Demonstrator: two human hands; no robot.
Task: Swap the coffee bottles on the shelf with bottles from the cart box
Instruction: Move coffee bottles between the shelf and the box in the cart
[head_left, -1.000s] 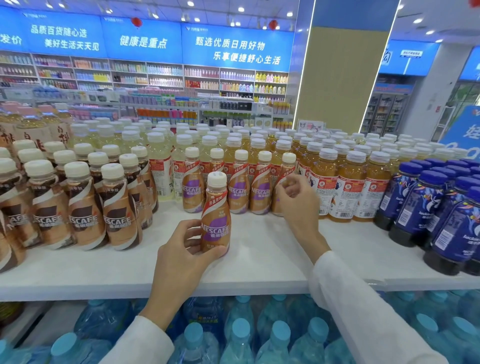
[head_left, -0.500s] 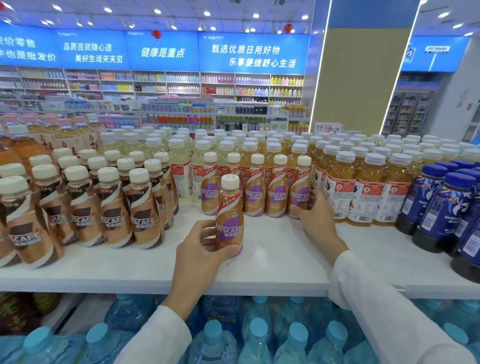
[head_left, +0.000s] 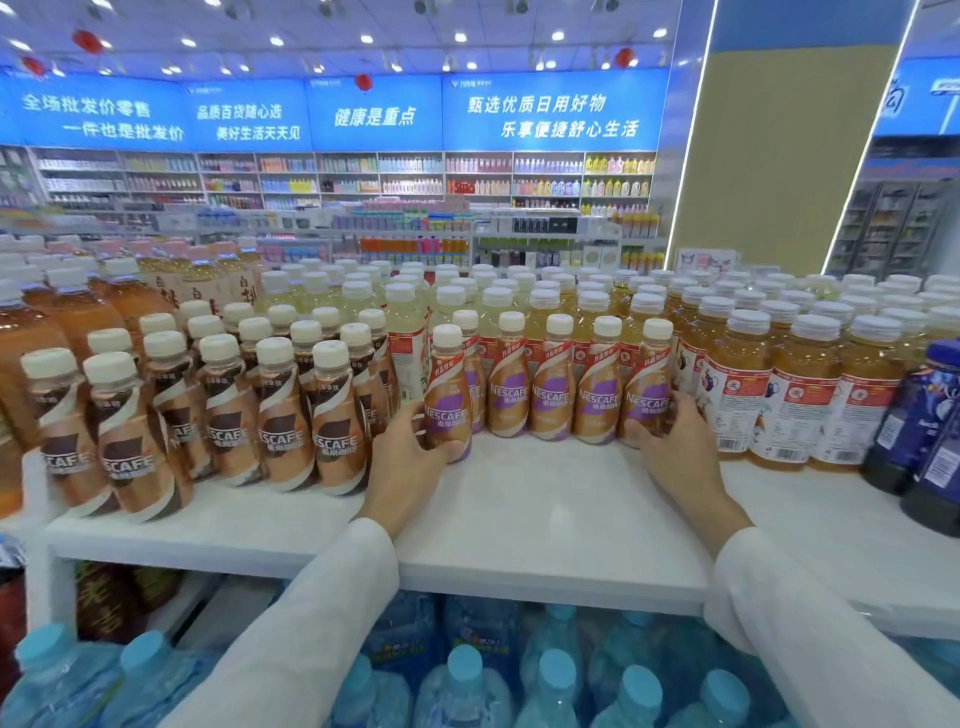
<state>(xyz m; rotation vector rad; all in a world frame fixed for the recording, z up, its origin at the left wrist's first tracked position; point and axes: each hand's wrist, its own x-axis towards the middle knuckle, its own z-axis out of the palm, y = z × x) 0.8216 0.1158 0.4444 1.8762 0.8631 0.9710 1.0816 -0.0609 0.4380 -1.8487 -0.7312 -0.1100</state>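
The left hand (head_left: 410, 460) has its grip closed round the lower half of the front coffee bottle (head_left: 448, 395), a purple-label Nescafé with a cream cap. The thumb lies across the front of the bottle near its base, and the fingers curl round its left side and out of sight behind it. The bottle is upright with its base at the white shelf (head_left: 545, 519), just ahead of the left end of the row of purple-label bottles (head_left: 553, 395).

The right hand (head_left: 675, 452) grips the end coffee bottle (head_left: 647, 389), the rightmost one in that row. Its thumb presses low on the front of the label, and its fingers wrap the right side, wedged between this bottle and the nearest of the tea bottles (head_left: 795, 395). The bottle stands upright, in line with its neighbours.

Both forearms, in white sleeves (head_left: 322, 613), reach forward from the lower edge over the front lip of the shelf, wrists roughly level and palms turned inward toward each other. The two hands are well apart, with three purple-label bottles between the ones they hold.

Brown-label coffee bottles (head_left: 280, 415) crowd the shelf just left of the left hand. Dark blue bottles (head_left: 930, 415) stand at the far right, and water bottles (head_left: 467, 686) with blue caps fill the level below.
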